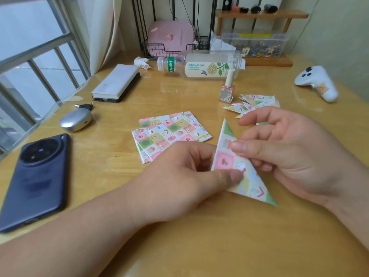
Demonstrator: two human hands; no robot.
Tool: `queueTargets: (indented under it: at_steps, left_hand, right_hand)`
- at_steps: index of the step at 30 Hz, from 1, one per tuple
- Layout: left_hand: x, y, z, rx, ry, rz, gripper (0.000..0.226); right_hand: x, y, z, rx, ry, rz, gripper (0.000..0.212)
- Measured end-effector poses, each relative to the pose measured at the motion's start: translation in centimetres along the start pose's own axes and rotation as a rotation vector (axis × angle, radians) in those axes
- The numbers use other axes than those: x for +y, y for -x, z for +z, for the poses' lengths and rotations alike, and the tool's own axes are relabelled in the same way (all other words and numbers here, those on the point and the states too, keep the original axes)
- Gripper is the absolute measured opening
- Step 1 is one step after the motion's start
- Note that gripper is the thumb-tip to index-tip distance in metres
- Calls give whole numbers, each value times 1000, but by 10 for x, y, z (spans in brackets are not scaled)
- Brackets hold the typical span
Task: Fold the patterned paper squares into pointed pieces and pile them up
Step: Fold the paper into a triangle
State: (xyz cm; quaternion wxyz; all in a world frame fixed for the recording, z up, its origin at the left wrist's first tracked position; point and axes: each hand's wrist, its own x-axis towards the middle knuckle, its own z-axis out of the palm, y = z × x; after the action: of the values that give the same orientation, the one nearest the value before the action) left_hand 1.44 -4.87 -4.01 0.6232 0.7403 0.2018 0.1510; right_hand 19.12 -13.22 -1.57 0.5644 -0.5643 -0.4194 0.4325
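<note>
Bare wood near, clutter far on the glossy wooden table [179, 246]

The near edge lay open below the left hand [179, 176] and right hand [289, 156], which pinched a folded patterned paper triangle [225, 160] over the middle. A dark blue phone [38, 176] blocked the near left corner. The flat stack of patterned paper squares [169, 134] filled the centre. Between it and the pile of folded pointed pieces [257, 101] ran a narrow bare lane toward an upright pink nail-polish bottle [227, 92] and a clear plastic bottle [205, 65] on its side.
</note>
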Motion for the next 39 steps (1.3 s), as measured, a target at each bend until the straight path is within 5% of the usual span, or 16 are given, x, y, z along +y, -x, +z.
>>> queueTargets:
  at_steps: [7,17,21,27,39]
  left_hand:
    - [-6,-8,0,226,324,-43,33]
    - [-4,-8,2,236,384,-54,28]
    - [-1,-7,2,254,393,-64,23]
    - [1,-7,1,241,304,-53,4]
    - [9,-4,-9,149,-21,-77,16]
  right_hand:
    - [4,2,-5,-111,101,40,23]
    - [2,4,-8,-217,485,-66,25]
    - [3,3,-6,-176,402,-66,21]
    - [2,3,-7,-164,333,-86,18]
    - [-3,9,-8,-202,473,-165,3]
